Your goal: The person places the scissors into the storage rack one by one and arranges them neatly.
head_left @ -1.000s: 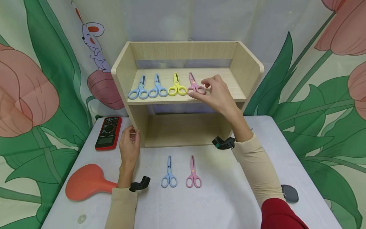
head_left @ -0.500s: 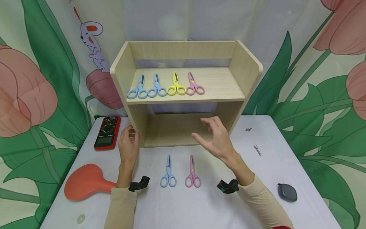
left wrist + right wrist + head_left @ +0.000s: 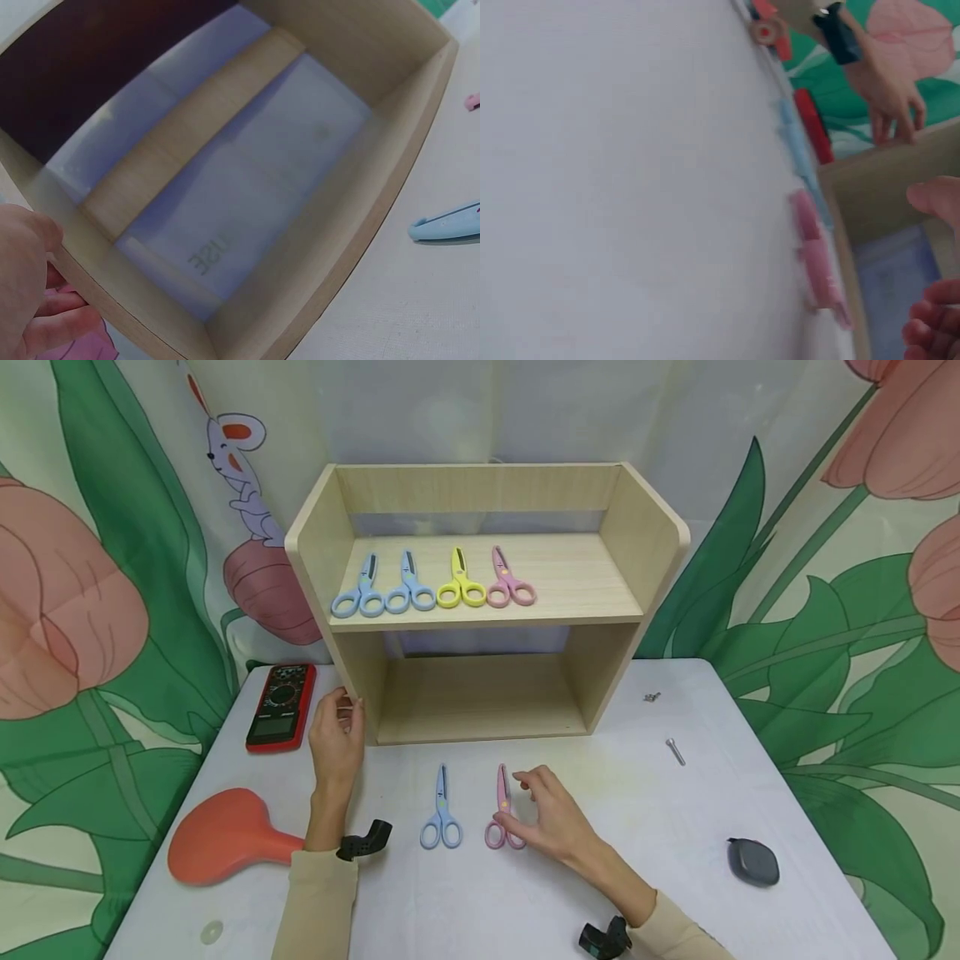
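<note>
On the shelf [image 3: 570, 578], four scissors are lying in a row; two more are lying on the table [image 3: 675, 827], where the right hand [image 3: 551, 821] is touching the pink scissors [image 3: 502, 810] with loosely curled fingers, beside the blue scissors [image 3: 442, 810]. In the left wrist view, the left hand [image 3: 30, 289] is gripping the shelf's front edge. The right wrist view is showing pink scissors, blurred.

White table [image 3: 615, 893] w/ shelf [image 3: 480, 602], 2 scissors [image 3: 442, 810], multimeter [image 3: 281, 706].
</note>
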The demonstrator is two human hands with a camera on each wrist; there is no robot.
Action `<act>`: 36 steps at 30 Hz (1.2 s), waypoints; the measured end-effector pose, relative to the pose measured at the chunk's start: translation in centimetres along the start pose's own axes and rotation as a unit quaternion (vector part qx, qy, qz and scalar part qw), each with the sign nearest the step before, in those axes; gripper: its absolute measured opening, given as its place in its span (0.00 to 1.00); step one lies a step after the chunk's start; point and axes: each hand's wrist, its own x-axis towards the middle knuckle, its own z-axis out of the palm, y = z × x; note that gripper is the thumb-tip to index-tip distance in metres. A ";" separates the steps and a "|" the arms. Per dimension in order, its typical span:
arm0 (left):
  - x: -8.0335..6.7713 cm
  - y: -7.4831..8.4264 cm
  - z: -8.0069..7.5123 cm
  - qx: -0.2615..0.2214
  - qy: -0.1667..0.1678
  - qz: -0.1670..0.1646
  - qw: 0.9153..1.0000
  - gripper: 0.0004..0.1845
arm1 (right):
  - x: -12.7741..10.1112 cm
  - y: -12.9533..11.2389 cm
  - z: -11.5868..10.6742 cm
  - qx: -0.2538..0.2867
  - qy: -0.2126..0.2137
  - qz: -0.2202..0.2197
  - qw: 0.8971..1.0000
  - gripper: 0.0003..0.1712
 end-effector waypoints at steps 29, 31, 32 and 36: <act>-0.1 -0.1 0.1 -0.005 -0.002 -0.004 1.000 0.17 | -1.7 0.0 2.8 -0.084 -0.037 0.008 0.996 0.25; -0.1 -0.1 0.1 -0.005 -0.001 -0.002 1.000 0.17 | -1.5 0.2 2.6 -0.055 -0.036 -0.001 0.998 0.27; -0.1 -0.1 0.1 -0.005 0.000 -0.002 1.000 0.17 | -1.4 0.3 2.4 -0.042 -0.033 -0.012 0.998 0.27; -0.1 0.0 0.0 -0.003 0.000 -0.001 1.000 0.17 | -0.1 0.0 1.1 -0.022 0.007 -0.083 0.996 0.30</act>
